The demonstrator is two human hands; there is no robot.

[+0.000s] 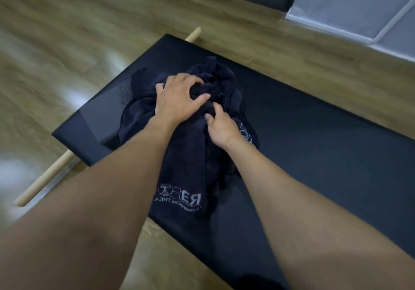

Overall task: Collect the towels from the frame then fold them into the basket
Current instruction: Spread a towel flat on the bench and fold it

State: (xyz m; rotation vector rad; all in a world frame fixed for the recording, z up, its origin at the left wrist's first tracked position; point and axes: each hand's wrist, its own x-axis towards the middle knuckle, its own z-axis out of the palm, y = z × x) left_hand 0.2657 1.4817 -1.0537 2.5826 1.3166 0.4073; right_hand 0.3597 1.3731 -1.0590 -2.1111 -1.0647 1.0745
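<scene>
We find the crumpled heap of dark navy cloth towels (197, 166) on the black padded counter (314, 132), toward its left end. No basket is in view. Both hands are sunk into the heap's far, bunched part. The left hand (179, 98) has a full grip, fingers and thumb curled round a ridge of cloth. The right hand (221, 125), just beside it and nearer us, pinches a fold with curled fingers. The heap's long axis runs from that bunch back toward us, between the forearms, and ends in a flatter corner bearing a white printed logo (179, 197). The loose length therefore lies on our side of the grip. We judge that freeing one towel calls for lifting up and away, and that the right hand sits closer to the trailing end.
</scene>
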